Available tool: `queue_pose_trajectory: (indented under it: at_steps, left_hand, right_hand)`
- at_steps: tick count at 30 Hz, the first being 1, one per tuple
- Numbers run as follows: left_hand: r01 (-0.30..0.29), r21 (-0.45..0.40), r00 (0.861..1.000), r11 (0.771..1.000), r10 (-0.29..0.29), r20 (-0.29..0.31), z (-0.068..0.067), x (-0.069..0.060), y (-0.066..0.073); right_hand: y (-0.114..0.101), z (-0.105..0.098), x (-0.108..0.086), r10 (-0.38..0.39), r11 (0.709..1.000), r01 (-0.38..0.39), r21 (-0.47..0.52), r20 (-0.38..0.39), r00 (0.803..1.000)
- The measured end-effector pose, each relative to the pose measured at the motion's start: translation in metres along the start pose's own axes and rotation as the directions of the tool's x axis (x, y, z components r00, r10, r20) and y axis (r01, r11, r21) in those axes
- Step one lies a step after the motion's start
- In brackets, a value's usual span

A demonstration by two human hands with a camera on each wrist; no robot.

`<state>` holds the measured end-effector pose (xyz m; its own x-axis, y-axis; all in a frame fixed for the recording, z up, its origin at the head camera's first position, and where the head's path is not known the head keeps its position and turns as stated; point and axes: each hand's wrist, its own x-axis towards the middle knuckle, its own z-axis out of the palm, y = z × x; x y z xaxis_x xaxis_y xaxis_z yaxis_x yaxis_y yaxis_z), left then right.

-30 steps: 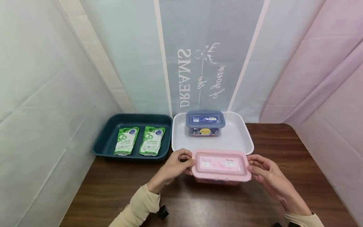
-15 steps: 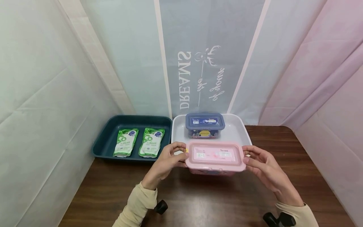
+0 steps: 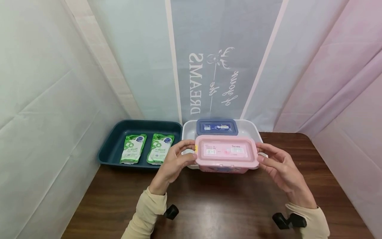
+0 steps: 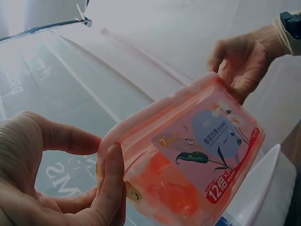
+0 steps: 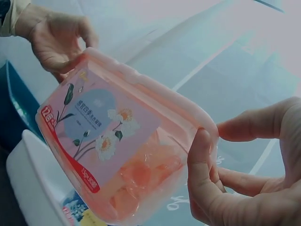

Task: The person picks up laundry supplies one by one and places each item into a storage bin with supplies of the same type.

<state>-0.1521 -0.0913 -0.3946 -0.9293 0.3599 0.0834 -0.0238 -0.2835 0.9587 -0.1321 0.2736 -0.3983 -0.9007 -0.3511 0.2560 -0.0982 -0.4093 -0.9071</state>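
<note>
A pink lidded box of laundry pods (image 3: 226, 152) hangs over the front part of a white tray (image 3: 188, 132). My left hand (image 3: 174, 161) pinches its left end by the lid's rim, and my right hand (image 3: 280, 167) pinches the right end. Through the clear side of the box, orange-pink pods (image 4: 171, 183) show in the left wrist view, beside a flowered label (image 5: 101, 117) in the right wrist view. Behind it, in the tray, stands a similar box with a blue lid (image 3: 217, 127); its front is hidden by the pink box in the head view.
Left of the white tray sits a dark teal tray (image 3: 111, 161) with two green and white pouches (image 3: 133, 149) lying in it. Both trays stand on a brown wooden table (image 3: 221, 205). Fabric curtains (image 3: 149, 66) close off the back and sides.
Both hands have carried the pink box away from the body, from in front of the white tray to above it. It now covers the front of the blue-lidded box.
</note>
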Motion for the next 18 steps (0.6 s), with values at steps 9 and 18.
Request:
queue_pose_trajectory:
  at_steps: [9,18]
  left_hand:
    - [-0.068,-0.002,0.997,0.998,0.068,-0.035,-0.001,0.010,0.005]
    - [-0.086,-0.041,0.993,0.995,0.083,-0.078,-0.008,0.023,-0.003]
  right_hand:
    - [-0.002,0.007,0.016,-0.026,1.000,0.026,-0.012,-0.071,0.997]
    - [0.005,0.008,0.033,0.010,0.999,-0.007,0.033,-0.093,0.996]
